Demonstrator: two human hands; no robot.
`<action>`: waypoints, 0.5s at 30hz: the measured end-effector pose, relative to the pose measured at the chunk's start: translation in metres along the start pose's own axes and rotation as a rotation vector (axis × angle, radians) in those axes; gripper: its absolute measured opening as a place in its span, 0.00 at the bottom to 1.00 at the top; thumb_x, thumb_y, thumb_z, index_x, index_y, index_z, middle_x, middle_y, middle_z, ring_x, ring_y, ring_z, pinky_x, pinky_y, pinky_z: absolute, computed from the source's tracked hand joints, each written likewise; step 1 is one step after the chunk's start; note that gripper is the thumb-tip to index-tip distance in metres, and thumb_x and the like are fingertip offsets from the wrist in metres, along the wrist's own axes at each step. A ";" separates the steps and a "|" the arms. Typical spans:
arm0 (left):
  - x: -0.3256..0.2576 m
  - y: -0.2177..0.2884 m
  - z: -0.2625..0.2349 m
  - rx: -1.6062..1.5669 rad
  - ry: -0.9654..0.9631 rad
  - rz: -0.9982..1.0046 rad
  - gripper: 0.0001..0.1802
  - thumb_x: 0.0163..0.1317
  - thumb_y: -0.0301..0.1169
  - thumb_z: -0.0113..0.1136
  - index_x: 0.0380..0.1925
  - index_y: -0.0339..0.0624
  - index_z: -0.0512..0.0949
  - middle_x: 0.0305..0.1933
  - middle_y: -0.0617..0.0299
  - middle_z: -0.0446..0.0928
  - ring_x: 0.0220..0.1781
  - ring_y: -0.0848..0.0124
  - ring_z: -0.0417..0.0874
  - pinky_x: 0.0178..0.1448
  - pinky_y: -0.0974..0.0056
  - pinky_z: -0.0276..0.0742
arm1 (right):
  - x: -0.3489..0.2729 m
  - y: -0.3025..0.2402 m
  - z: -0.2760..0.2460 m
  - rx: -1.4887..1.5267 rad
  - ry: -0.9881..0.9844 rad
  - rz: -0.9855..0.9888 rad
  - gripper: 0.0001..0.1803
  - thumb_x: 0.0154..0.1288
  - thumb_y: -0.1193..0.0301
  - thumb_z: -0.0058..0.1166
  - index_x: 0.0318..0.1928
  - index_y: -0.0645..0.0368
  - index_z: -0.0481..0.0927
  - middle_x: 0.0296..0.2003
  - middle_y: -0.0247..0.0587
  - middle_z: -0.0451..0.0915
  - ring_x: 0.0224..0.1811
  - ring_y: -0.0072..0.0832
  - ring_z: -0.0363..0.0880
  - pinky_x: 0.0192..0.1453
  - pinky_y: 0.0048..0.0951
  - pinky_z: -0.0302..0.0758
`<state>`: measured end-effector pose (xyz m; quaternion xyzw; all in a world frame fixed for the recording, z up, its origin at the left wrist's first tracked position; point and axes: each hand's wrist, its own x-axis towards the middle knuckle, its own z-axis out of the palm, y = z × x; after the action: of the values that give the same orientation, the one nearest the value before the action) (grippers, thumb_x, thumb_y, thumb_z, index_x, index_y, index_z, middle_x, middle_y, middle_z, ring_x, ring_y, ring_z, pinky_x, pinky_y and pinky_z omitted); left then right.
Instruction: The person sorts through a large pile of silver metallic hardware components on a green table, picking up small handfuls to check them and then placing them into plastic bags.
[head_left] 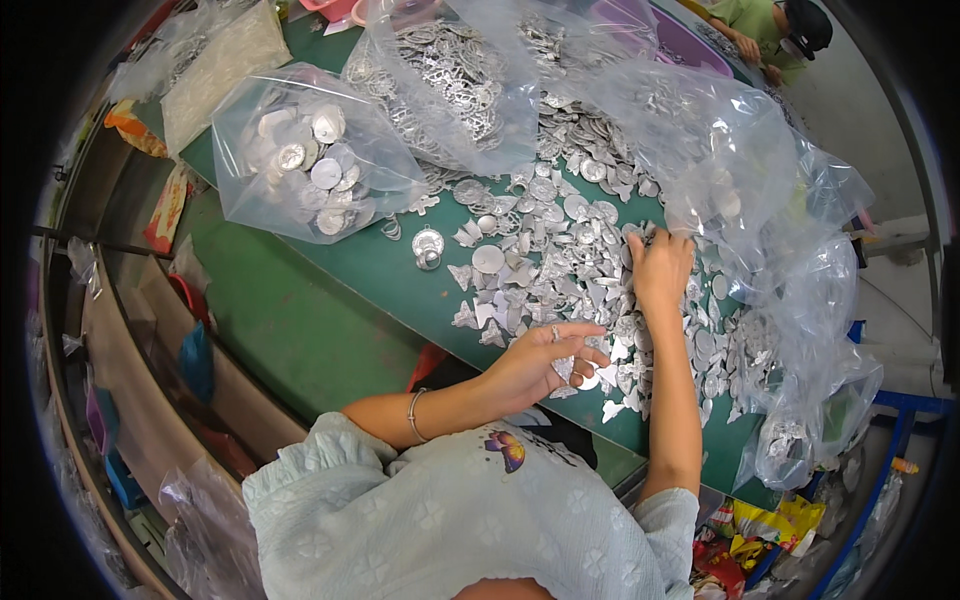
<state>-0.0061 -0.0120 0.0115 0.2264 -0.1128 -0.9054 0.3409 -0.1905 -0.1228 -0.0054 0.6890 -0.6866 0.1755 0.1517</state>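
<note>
I am watching my left hand (545, 362) pinching a few small silver metal pieces (566, 368) between thumb and curled fingers, just below the centre of the frame; the pieces are too small and overlapped for me to be telling their long axis or which way they are pointing. My right hand (660, 268) is resting palm down right of centre, fingers bent into the heap of silver pieces (560, 250), and its fingertips are hiding among them, so I cannot tell whether it is gripping any. The heap is spreading across the green table (330, 310). Clear plastic bags (305, 160) of round discs are lying in the upper left, blurring their contents.
</note>
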 end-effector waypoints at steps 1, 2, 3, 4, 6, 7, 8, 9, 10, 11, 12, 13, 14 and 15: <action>-0.002 0.002 0.000 -0.028 0.034 -0.017 0.18 0.62 0.30 0.47 0.50 0.33 0.67 0.39 0.54 0.75 0.31 0.76 0.70 0.41 0.71 0.69 | -0.001 0.003 0.001 0.089 0.021 -0.018 0.11 0.52 0.70 0.56 0.31 0.67 0.74 0.33 0.48 0.75 0.37 0.41 0.70 0.44 0.34 0.65; -0.003 0.006 0.000 -0.058 0.065 -0.028 0.18 0.62 0.30 0.47 0.51 0.33 0.67 0.39 0.54 0.75 0.31 0.77 0.70 0.41 0.72 0.68 | 0.001 0.004 0.001 0.178 0.044 -0.043 0.11 0.51 0.71 0.56 0.31 0.67 0.74 0.32 0.48 0.75 0.35 0.39 0.71 0.43 0.33 0.66; -0.004 0.010 -0.002 -0.087 0.096 -0.041 0.18 0.62 0.30 0.47 0.51 0.34 0.66 0.39 0.54 0.75 0.30 0.77 0.70 0.40 0.72 0.68 | 0.001 0.006 0.000 0.266 0.067 -0.066 0.11 0.50 0.72 0.57 0.31 0.68 0.74 0.31 0.48 0.75 0.34 0.38 0.71 0.42 0.32 0.67; -0.004 0.013 -0.006 -0.089 0.047 -0.030 0.19 0.62 0.30 0.47 0.52 0.34 0.66 0.40 0.54 0.75 0.32 0.76 0.71 0.42 0.71 0.68 | 0.000 0.009 -0.003 0.395 -0.029 0.049 0.10 0.50 0.73 0.57 0.32 0.67 0.74 0.30 0.46 0.74 0.33 0.34 0.71 0.40 0.29 0.67; -0.005 0.016 -0.017 -0.099 -0.048 -0.015 0.20 0.62 0.30 0.46 0.53 0.34 0.64 0.42 0.54 0.74 0.36 0.75 0.72 0.46 0.70 0.69 | -0.008 0.012 -0.014 0.644 -0.231 0.284 0.09 0.51 0.75 0.57 0.33 0.65 0.74 0.29 0.42 0.74 0.32 0.26 0.71 0.37 0.23 0.67; -0.005 0.015 -0.014 -0.116 0.032 0.041 0.20 0.62 0.30 0.46 0.53 0.34 0.64 0.44 0.54 0.73 0.39 0.73 0.72 0.48 0.69 0.68 | -0.014 0.007 -0.021 0.722 -0.179 0.307 0.06 0.51 0.79 0.55 0.32 0.64 0.74 0.27 0.36 0.74 0.30 0.20 0.71 0.35 0.18 0.67; -0.003 0.015 -0.005 -0.132 0.105 0.096 0.20 0.62 0.31 0.46 0.53 0.34 0.64 0.45 0.54 0.73 0.42 0.72 0.73 0.51 0.68 0.68 | -0.017 0.000 -0.033 0.930 -0.248 0.348 0.06 0.52 0.79 0.55 0.32 0.64 0.75 0.27 0.34 0.74 0.30 0.19 0.70 0.35 0.18 0.66; -0.002 0.013 0.001 -0.148 0.182 0.149 0.20 0.62 0.31 0.45 0.54 0.34 0.63 0.46 0.55 0.72 0.45 0.71 0.73 0.53 0.67 0.67 | -0.021 -0.009 -0.046 1.139 -0.321 0.390 0.05 0.52 0.79 0.55 0.32 0.64 0.75 0.27 0.33 0.75 0.30 0.18 0.70 0.35 0.18 0.66; 0.001 0.010 0.001 -0.185 0.188 0.190 0.20 0.63 0.31 0.45 0.54 0.34 0.63 0.47 0.55 0.71 0.47 0.70 0.72 0.55 0.66 0.66 | -0.024 -0.017 -0.054 1.348 -0.396 0.431 0.05 0.52 0.79 0.55 0.32 0.64 0.75 0.27 0.31 0.75 0.30 0.17 0.69 0.35 0.18 0.66; 0.004 0.008 0.001 -0.217 0.195 0.227 0.20 0.63 0.32 0.44 0.54 0.34 0.63 0.48 0.55 0.71 0.50 0.70 0.71 0.57 0.64 0.65 | -0.027 -0.022 -0.059 1.294 -0.395 0.365 0.05 0.52 0.80 0.55 0.32 0.65 0.75 0.27 0.31 0.74 0.29 0.16 0.69 0.34 0.18 0.66; 0.005 0.007 0.001 -0.249 0.203 0.265 0.20 0.63 0.32 0.44 0.54 0.34 0.63 0.48 0.56 0.70 0.52 0.69 0.70 0.60 0.63 0.63 | -0.028 -0.027 -0.061 1.239 -0.394 0.300 0.06 0.52 0.81 0.55 0.32 0.66 0.75 0.27 0.31 0.74 0.28 0.16 0.69 0.33 0.18 0.66; 0.006 0.008 0.001 -0.287 0.195 0.249 0.20 0.63 0.32 0.44 0.53 0.35 0.64 0.47 0.56 0.71 0.50 0.69 0.71 0.57 0.64 0.65 | -0.031 -0.031 -0.064 1.183 -0.394 0.234 0.06 0.52 0.82 0.55 0.32 0.67 0.75 0.27 0.31 0.74 0.28 0.15 0.68 0.32 0.18 0.66; 0.006 0.009 0.001 -0.324 0.189 0.238 0.19 0.63 0.33 0.45 0.52 0.36 0.65 0.46 0.57 0.71 0.48 0.69 0.72 0.55 0.64 0.66 | -0.033 -0.034 -0.065 1.225 -0.504 0.223 0.06 0.52 0.81 0.55 0.32 0.66 0.75 0.26 0.31 0.74 0.28 0.16 0.68 0.32 0.18 0.66; 0.005 0.011 0.000 -0.363 0.184 0.227 0.19 0.63 0.33 0.45 0.52 0.37 0.65 0.44 0.58 0.72 0.46 0.70 0.73 0.53 0.65 0.68 | -0.037 -0.038 -0.066 1.265 -0.616 0.211 0.06 0.52 0.81 0.56 0.33 0.66 0.75 0.26 0.31 0.73 0.28 0.16 0.68 0.33 0.18 0.66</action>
<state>-0.0039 -0.0235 0.0139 0.2287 0.0585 -0.8423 0.4845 -0.1548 -0.0600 0.0383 0.5930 -0.5280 0.3513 -0.4961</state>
